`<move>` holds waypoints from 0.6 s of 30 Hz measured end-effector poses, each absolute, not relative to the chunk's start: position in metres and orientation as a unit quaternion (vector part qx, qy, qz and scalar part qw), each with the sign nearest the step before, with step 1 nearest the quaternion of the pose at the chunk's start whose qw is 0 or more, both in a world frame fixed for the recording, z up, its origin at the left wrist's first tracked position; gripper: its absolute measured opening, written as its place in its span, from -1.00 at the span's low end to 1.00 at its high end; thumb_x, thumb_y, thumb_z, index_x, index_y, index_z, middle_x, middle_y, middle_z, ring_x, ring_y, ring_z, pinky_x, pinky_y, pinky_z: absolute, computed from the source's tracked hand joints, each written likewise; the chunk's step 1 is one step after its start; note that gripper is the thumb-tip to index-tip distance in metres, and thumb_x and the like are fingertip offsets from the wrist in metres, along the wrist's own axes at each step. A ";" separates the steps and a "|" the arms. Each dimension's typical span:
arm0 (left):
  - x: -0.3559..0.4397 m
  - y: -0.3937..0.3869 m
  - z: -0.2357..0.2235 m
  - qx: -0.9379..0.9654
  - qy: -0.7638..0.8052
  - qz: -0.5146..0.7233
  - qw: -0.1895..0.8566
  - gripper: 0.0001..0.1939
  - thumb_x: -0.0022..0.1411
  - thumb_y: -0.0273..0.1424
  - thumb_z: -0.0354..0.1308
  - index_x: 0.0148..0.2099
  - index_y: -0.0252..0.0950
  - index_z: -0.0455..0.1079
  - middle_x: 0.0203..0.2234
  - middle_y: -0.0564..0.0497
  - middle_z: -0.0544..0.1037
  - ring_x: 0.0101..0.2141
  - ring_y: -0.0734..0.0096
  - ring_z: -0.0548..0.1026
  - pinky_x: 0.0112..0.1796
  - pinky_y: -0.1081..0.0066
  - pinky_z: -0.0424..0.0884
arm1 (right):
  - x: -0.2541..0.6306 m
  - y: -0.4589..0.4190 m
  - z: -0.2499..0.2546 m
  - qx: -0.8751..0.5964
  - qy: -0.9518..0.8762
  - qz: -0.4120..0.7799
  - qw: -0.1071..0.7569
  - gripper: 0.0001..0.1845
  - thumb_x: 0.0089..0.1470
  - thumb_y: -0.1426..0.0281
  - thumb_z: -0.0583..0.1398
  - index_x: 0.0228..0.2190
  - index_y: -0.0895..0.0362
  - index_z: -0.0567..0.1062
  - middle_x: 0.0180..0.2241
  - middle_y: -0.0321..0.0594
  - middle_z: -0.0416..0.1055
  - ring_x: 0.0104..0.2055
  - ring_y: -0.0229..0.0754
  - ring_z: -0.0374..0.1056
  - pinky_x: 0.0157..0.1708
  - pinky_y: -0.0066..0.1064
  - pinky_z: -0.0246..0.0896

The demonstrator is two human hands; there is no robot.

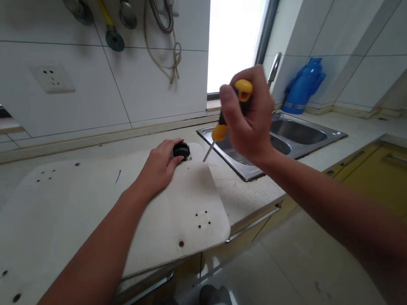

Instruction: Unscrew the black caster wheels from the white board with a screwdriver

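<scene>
Head view: left hand (158, 168) curled round black caster (181, 150); right hand (251, 123) clenching screwdriver (219, 132).

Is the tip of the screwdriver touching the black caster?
No, the screwdriver ends right of the black caster, with a visible gap between them.

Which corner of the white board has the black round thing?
The far right corner, beside the sink: the left hand holds the black round thing there. The other three show just holes.
</scene>
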State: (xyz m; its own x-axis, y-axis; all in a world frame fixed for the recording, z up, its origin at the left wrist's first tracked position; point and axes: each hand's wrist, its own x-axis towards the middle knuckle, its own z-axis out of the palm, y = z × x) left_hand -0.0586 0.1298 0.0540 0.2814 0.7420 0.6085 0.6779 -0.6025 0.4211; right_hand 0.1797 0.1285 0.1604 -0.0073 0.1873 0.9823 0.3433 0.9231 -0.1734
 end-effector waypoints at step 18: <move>-0.055 0.132 0.050 0.798 0.454 0.395 0.031 -0.51 0.50 -0.39 0.11 0.41 -0.22 0.40 0.28 -0.20 0.61 0.28 -0.06 0.57 0.30 -0.10 0.48 | 0.134 0.154 0.139 -0.319 -0.737 -0.039 0.594 -0.53 0.57 -0.04 -0.02 -0.01 0.05 0.45 -0.20 -0.22 0.46 -0.24 -0.23 0.34 -0.10 -0.29 0.34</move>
